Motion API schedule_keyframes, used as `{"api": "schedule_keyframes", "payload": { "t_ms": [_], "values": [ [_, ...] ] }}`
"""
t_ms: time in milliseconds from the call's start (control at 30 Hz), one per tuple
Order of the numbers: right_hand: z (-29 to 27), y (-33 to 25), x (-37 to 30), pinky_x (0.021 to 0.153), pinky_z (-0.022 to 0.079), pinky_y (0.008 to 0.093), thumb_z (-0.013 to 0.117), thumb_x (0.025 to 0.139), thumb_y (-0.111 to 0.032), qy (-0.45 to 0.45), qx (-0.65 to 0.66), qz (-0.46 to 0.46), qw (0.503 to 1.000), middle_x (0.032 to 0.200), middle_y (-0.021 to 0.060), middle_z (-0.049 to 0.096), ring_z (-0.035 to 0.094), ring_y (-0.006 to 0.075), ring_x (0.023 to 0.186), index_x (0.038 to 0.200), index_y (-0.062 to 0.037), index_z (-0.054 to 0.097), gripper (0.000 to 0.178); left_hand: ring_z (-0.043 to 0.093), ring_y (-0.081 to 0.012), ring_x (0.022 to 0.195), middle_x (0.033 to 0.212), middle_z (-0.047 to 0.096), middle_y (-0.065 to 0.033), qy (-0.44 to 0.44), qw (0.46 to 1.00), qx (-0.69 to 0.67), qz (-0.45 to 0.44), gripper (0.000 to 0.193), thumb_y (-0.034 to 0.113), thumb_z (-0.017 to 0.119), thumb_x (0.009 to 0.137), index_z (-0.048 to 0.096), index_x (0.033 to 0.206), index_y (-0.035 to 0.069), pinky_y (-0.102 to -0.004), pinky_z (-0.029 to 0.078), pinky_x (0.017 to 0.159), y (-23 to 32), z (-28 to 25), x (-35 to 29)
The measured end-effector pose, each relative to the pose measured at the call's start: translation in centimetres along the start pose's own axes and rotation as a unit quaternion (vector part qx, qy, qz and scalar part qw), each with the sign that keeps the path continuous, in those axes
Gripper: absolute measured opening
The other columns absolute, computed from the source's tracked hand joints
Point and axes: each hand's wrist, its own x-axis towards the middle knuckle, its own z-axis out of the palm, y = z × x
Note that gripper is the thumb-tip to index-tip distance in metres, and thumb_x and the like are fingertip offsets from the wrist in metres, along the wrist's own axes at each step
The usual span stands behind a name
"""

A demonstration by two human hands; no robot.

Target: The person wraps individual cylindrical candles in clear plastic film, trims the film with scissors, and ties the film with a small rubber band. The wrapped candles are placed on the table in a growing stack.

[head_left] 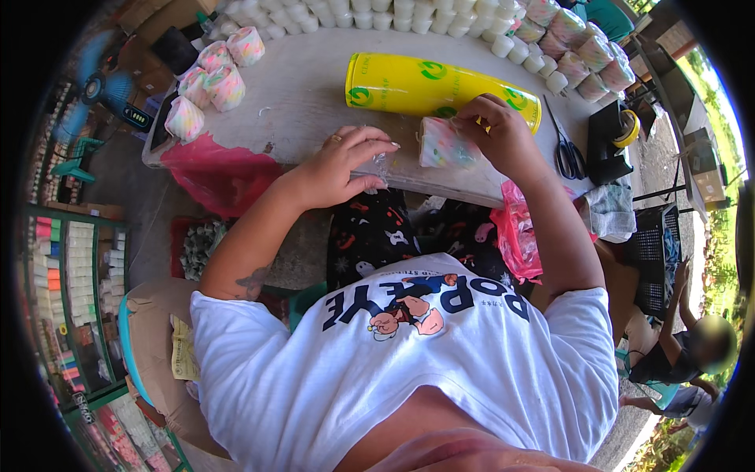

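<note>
My left hand [336, 167] is over the table's near edge, its thumb and fingers curled around crumpled clear plastic film [381, 168]. To its right, a short white bundle with pastel pink, green and orange flecks [442, 144] sits near the edge under shiny clear film. My right hand [502, 132] is at the bundle's right side, fingers bent and pinched at its upper corner; the exact grip is partly hidden by the fingers. Just beyond both hands lies a large yellow roll of wrap with green marks [401, 82].
Several similar flecked bundles [224, 85] stand at the far left. Rows of white cups [401, 14] and more bundles [594, 53] line the back. Black scissors [568, 153], yellow tape [627, 128] and a pink plastic bag [517, 232] are to the right. A fan [98, 88] is at left.
</note>
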Motion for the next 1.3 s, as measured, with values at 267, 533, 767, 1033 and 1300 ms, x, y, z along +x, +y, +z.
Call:
{"api": "schedule_keyframes", "payload": {
  "t_ms": [267,533,767,1033,1300],
  "values": [
    [-0.1,0.4,0.1,0.064,0.046,0.0289,0.065,0.083,-0.007,-0.012,-0.012,-0.01,1.0,0.084,0.0075,0.059,0.056,0.0179,0.07,0.088,-0.0033,0.063,0.007,0.057,-0.0268,0.081,0.085,0.058,-0.0101,0.018,0.993,-0.044,-0.111,0.027,0.01,0.071,0.076,0.058,0.099,0.005,-0.0356,0.046,0.073,-0.5,0.3,1.0],
    [0.1,0.6,0.1,0.065,0.046,0.029,0.064,0.082,-0.004,-0.015,-0.009,-0.005,1.0,0.084,0.0073,0.06,0.057,0.0181,0.07,0.088,-0.0036,0.063,0.006,0.057,-0.0266,0.074,0.082,0.056,-0.0106,0.034,0.989,-0.106,-0.099,0.016,0.005,0.068,0.076,0.056,0.086,0.003,-0.0356,0.046,0.067,-0.6,0.1,1.1],
    [0.3,0.4,0.3,0.071,0.049,0.0364,0.066,0.079,-0.007,-0.002,0.003,0.007,1.0,0.084,0.0122,0.061,0.06,0.0295,0.081,0.083,-0.0034,0.063,0.006,0.056,-0.0229,0.078,0.088,0.054,-0.0094,0.106,0.978,-0.152,-0.096,0.013,0.002,0.066,0.079,0.055,0.086,0.003,-0.0295,0.046,0.068,-1.2,0.4,-0.9],
    [0.3,0.3,0.2,0.07,0.048,0.0371,0.066,0.079,-0.008,0.0,-0.001,0.016,1.0,0.083,0.0123,0.061,0.06,0.0297,0.08,0.082,-0.0027,0.062,0.007,0.053,-0.0281,0.094,0.096,0.053,-0.0077,0.121,0.991,0.014,-0.049,0.017,0.012,0.07,0.077,0.06,0.091,0.009,-0.0377,0.044,0.083,-0.4,0.8,0.1],
    [0.1,0.0,0.2,0.071,0.049,0.0364,0.066,0.079,-0.008,-0.006,-0.012,0.008,1.0,0.081,0.0115,0.061,0.061,0.0289,0.08,0.081,-0.0033,0.062,0.007,0.054,-0.0315,0.089,0.088,0.056,-0.0097,-0.054,0.996,-0.05,-0.055,0.015,0.013,0.069,0.077,0.057,0.081,0.005,-0.0399,0.044,0.079,0.5,-2.1,-0.4]
  ]
}}
